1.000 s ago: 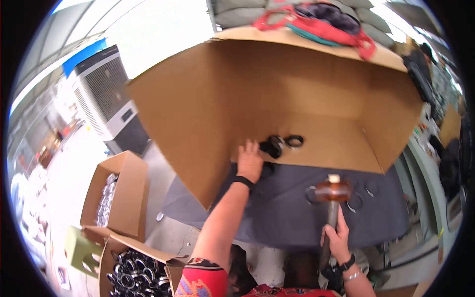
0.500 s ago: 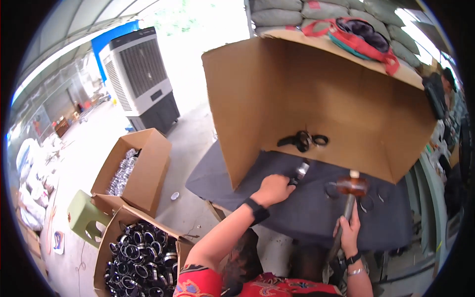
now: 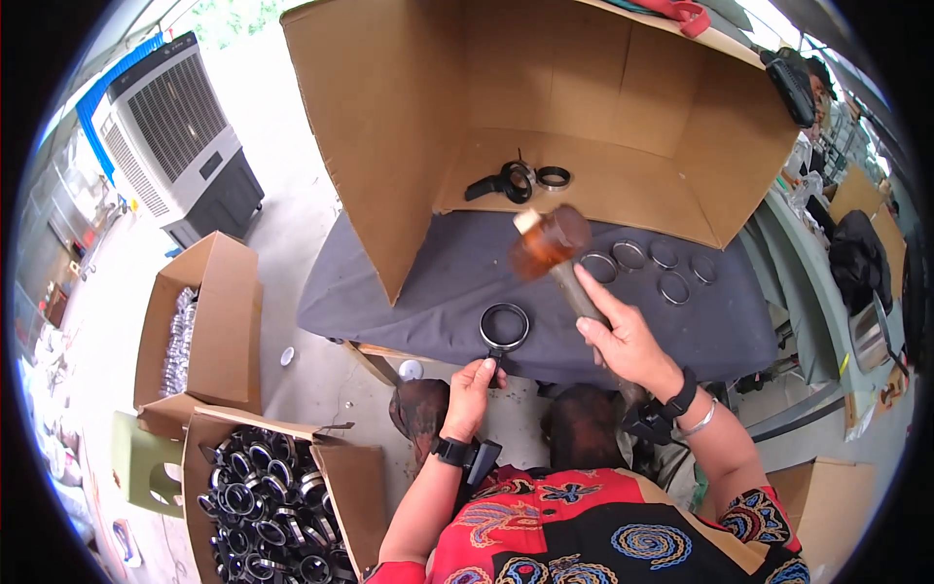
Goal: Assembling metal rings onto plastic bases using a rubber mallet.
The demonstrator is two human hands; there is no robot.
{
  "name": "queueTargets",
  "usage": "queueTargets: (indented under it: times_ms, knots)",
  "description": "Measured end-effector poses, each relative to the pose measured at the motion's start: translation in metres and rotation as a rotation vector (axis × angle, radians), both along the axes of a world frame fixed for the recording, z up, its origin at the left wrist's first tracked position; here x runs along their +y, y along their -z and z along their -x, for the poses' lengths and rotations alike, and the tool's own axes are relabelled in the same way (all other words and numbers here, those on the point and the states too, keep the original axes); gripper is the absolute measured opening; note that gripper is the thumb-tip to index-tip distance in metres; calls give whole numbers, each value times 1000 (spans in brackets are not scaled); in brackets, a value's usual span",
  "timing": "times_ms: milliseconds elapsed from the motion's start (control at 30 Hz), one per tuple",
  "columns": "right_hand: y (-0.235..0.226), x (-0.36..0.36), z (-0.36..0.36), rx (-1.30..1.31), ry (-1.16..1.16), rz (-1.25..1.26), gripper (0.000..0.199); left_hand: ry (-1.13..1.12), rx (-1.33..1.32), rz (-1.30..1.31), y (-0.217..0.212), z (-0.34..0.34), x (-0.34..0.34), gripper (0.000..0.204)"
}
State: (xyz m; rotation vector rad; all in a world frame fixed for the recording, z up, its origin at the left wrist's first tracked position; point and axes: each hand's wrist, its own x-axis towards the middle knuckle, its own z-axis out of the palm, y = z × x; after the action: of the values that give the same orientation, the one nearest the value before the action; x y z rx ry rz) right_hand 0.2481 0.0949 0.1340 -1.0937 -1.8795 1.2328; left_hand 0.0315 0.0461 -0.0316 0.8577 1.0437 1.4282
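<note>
a brown-headed mallet and a black ring part show over a dark grey cloth. the open box is tan cardboard. the shirt is red with blue and yellow swirls.

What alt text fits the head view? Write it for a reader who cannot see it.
A person's right hand raises a brown mallet above a black ring part that the left hand steadies on a grey-covered table. Metal rings lie nearby, before a large open cardboard box; floor boxes hold more parts.
</note>
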Motion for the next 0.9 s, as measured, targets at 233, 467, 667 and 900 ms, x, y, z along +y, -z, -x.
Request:
queueTargets:
  times_ms: [233, 467, 667, 900]
  knots:
    - [10, 7, 23, -148, -59, -546, 62, -28, 128, -70, 0, -5, -4, 35]
    - [15, 10, 16, -16, 44, 45, 62, 3, 134, -37, 15, 1, -1, 40]
    - [48, -22, 3, -3, 102, -174, 60, -5, 154, -76, 7, -4, -3, 39]
    - [19, -41, -6, 102, 176, 63, 63, -53, 139, -64, 14, -2, -3, 40]
